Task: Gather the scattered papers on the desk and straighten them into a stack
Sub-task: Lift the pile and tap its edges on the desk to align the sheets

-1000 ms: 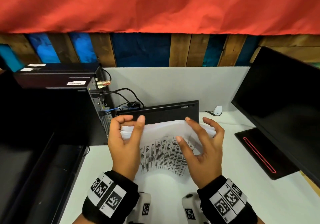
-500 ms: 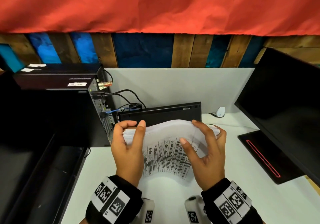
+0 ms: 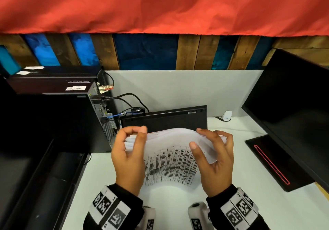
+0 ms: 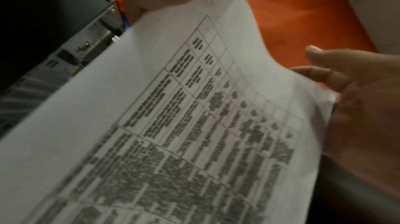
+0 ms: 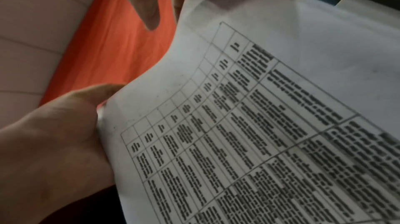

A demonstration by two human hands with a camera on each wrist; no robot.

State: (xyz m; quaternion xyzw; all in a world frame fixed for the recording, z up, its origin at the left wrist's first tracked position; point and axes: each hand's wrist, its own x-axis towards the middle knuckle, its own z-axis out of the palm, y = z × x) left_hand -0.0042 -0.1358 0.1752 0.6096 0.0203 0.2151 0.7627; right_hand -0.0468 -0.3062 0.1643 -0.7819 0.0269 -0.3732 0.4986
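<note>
A stack of white papers with a printed table on the front sheet stands on its lower edge on the white desk, bowed toward me. My left hand grips its upper left corner, thumb on the front and fingers curled behind. My right hand holds the right side, with its thumb on the front sheet, a finger on the top edge and the rest round the right edge. The left wrist view is filled by the printed sheet. The right wrist view shows the same sheet.
A black computer tower with cables stands at the left. A flat black device leans on the grey partition right behind the papers. At the right stands a monitor on its base.
The stack has stayed upright between both hands. Its top edge bulges more, and my left fingers have curled tighter over the top left corner.
</note>
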